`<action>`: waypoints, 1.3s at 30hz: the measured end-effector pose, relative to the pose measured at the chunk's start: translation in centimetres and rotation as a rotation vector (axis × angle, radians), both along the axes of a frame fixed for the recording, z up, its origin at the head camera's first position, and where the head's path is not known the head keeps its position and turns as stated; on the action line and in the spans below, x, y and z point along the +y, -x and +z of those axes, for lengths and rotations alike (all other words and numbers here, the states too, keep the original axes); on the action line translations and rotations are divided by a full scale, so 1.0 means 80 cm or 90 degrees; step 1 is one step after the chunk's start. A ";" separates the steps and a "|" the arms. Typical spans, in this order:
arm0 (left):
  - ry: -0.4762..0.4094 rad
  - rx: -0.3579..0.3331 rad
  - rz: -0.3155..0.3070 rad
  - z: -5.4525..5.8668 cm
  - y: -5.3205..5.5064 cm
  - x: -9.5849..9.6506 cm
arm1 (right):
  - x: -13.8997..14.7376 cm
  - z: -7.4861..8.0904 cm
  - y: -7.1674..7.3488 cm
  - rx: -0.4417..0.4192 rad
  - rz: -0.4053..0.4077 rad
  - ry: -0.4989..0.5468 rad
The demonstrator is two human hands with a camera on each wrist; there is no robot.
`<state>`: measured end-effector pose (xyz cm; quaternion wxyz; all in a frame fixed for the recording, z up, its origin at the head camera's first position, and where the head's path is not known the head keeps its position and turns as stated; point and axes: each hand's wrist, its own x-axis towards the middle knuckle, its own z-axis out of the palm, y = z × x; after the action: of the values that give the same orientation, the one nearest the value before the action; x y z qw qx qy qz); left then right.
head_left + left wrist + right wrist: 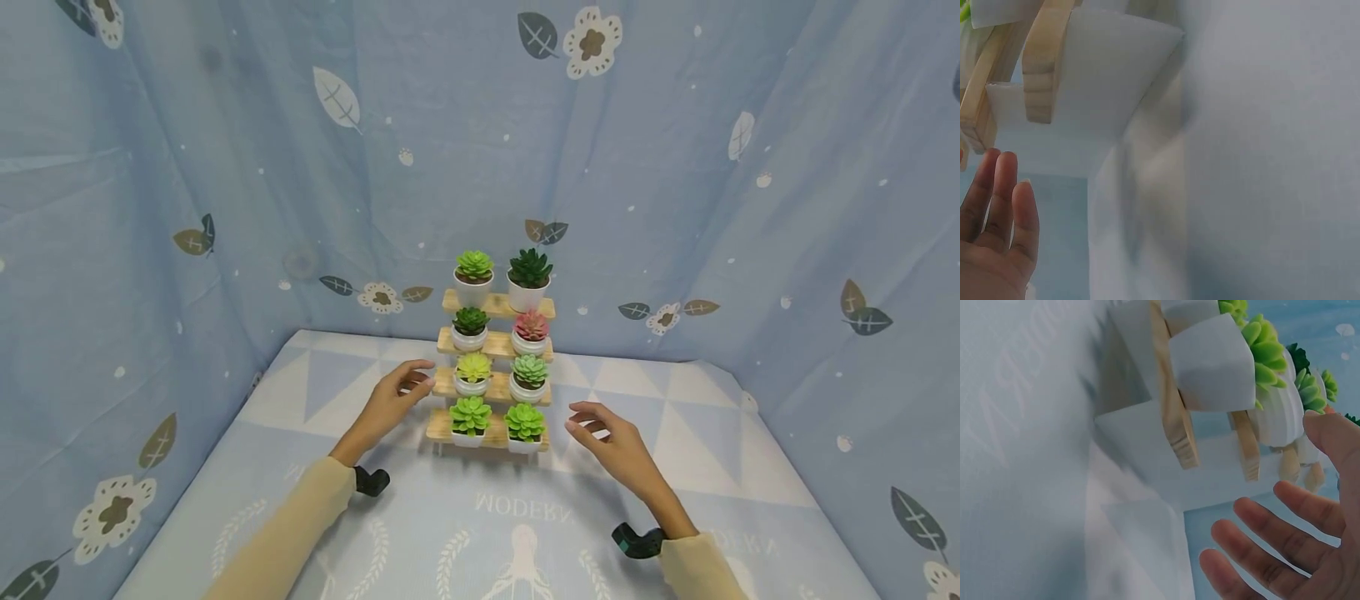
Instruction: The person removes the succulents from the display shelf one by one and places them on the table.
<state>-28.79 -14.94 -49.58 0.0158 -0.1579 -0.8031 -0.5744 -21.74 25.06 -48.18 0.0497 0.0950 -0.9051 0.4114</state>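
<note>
A tiered plant stand (497, 430) with several wooden shelves and white side panels stands on the table, two potted succulents to a shelf. At the top are a bright green succulent (474, 267) and a dark green one (529, 270); a pink succulent (531, 326) sits below on the right. Beside the stand's left edge is my left hand (392, 398), fingers loosely bent, holding nothing; its fingertips are close to a shelf end, and contact cannot be told. My right hand (617, 442) hovers right of the lower shelves, apart from them, with its fingers spread and relaxed (1272, 556).
A pale patterned cloth (420, 525) covers the table. Blue curtains (645, 167) with leaf and flower prints hang behind and on both sides, close behind the stand. Black wrist devices (639, 542) are strapped on both arms.
</note>
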 end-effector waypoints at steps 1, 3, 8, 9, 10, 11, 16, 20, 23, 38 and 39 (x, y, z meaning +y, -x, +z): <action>-0.007 -0.005 -0.004 -0.001 0.001 0.001 | -0.002 0.000 0.000 0.001 0.005 0.003; -0.017 -0.013 -0.010 -0.004 0.002 0.003 | -0.006 -0.001 0.000 0.001 0.014 0.009; -0.040 -0.022 -0.025 -0.011 0.004 0.004 | -0.016 -0.001 -0.002 -0.008 0.029 0.016; -0.046 -0.024 -0.028 -0.013 0.005 0.004 | -0.017 -0.001 -0.002 -0.011 0.032 0.016; -0.053 -0.027 -0.031 -0.014 0.006 0.004 | -0.019 -0.001 -0.002 -0.014 0.037 0.017; -0.058 -0.031 -0.034 -0.015 0.006 0.003 | -0.020 0.000 -0.003 -0.015 0.041 0.020; -0.072 -0.050 -0.042 -0.016 0.009 0.003 | -0.025 0.002 -0.003 -0.016 0.062 0.031; -0.070 -0.065 -0.043 -0.015 0.012 0.006 | -0.029 0.001 -0.002 -0.022 0.076 0.039; -0.071 -0.070 -0.043 -0.015 0.015 0.008 | -0.032 -0.001 -0.002 -0.026 0.085 0.040; -0.090 -0.052 -0.037 -0.019 0.018 0.010 | -0.053 -0.004 0.003 -0.028 0.104 0.057; -0.092 -0.053 -0.038 -0.019 0.018 0.010 | -0.054 -0.004 0.003 -0.030 0.103 0.056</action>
<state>-30.26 -14.11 -51.06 -0.0236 -0.1564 -0.7545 -0.6370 -21.96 20.72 -48.51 -0.0010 0.1559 -0.8764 0.4558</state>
